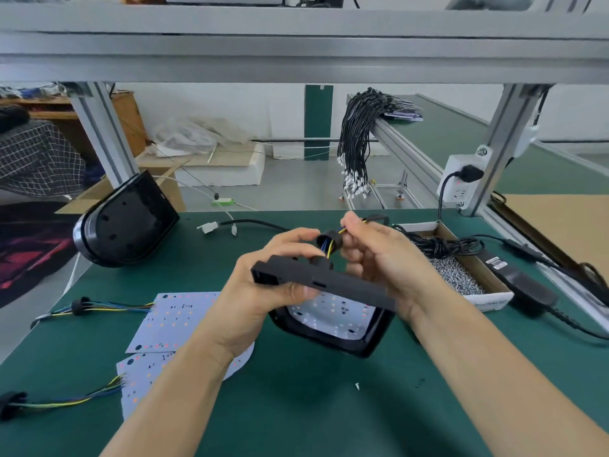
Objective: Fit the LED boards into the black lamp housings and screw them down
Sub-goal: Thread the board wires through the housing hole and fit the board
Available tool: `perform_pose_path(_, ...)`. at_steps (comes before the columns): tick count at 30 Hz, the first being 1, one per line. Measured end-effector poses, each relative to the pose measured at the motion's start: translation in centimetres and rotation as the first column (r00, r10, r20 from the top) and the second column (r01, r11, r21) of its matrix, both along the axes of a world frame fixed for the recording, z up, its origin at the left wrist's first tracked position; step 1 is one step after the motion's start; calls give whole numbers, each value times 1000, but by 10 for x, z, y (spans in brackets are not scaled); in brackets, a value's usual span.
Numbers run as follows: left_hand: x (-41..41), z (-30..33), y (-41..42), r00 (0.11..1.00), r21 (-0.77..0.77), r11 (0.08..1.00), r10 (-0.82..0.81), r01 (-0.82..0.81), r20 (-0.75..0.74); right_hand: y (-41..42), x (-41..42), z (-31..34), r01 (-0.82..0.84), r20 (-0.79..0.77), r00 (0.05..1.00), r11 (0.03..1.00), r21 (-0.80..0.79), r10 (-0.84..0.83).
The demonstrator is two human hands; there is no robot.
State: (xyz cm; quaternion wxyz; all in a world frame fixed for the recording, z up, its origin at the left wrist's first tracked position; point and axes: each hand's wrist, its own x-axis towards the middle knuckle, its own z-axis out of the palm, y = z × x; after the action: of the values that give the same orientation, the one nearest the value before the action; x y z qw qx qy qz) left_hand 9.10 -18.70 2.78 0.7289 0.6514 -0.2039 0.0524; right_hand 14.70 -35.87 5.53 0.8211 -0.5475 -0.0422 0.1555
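Our left hand (pixel 263 285) grips the black lamp housing (pixel 329 308) by its top edge, thumb curled over the front, holding it tilted above the green mat (pixel 313 407); our right hand (pixel 375 252) pinches the thin coloured wires (pixel 329 247) where they pass through a round black rubber grommet (pixel 324 240) just behind the housing. A white LED board (pixel 333 316) already sits inside the housing, so the step in hand looks like drawing the leads out through the rear hole. We should pull gently and straight, seating the grommet squarely (a kinked wire could snag under the board) while the left hand holds the housing steady. Two more flat, speckled boards (pixel 174 321) lie on the mat to the left, another glossy, rounded housing (pixel 125 222) stands farther back, and a cardboard tray of small shiny screws (pixel 458 278) waits to the right.
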Motion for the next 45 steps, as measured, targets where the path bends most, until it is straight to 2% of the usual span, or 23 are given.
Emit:
perform_pose_path(3,-1,4,-1,995,-21,998,-59,57,-75,-3,-2,0,-62,-3,998,997,45,63)
perform_pose_path(6,0,7,-2,990,28,993,-112,115,-84,-6,-1,0,-168,-16,985,983,73,170)
perform_pose_path(9,0,11,-3,986,67,986,-150,155,-76,-9,0,0,-206,8,978,978,19,206)
perform_pose_path(14,3,16,-2,960,87,959,-260,269,-101,-7,-5,-3,-130,91,988,991,18,127)
perform_pose_path(19,1,17,-8,945,-14,947,-321,321,-63,-2,-12,-1,-60,158,986,998,33,54)
perform_pose_path(23,2,17,-13,950,-70,949,-311,309,-35,9,-16,0,61,137,988,996,64,-70)
perform_pose_path(27,-1,16,-11,973,-42,973,-227,225,-48,15,-15,2,147,87,984,986,73,-153)
perform_pose_path(33,-3,17,-6,981,-16,981,-191,191,-30,18,-9,-2,153,78,985,987,39,-156)
perform_pose_path(35,-5,16,-4,977,-10,977,-215,215,-7,14,-9,-4,103,66,992,991,87,-109)
perform_pose_path(37,-7,14,0,980,-3,980,-197,197,-14,6,-11,-7,-23,62,998,992,123,15)
perform_pose_path(39,-10,10,4,986,-45,987,-154,152,-57,-3,-15,-9,-193,63,980,980,47,189)
perform_pose_path(42,-12,8,5,990,-77,988,-137,135,-30,-9,-21,-6,-410,73,907,909,-77,415)
perform_pose_path(45,-14,8,3,990,-55,988,-143,142,-16,-10,-24,1,-473,79,877,881,-20,473)
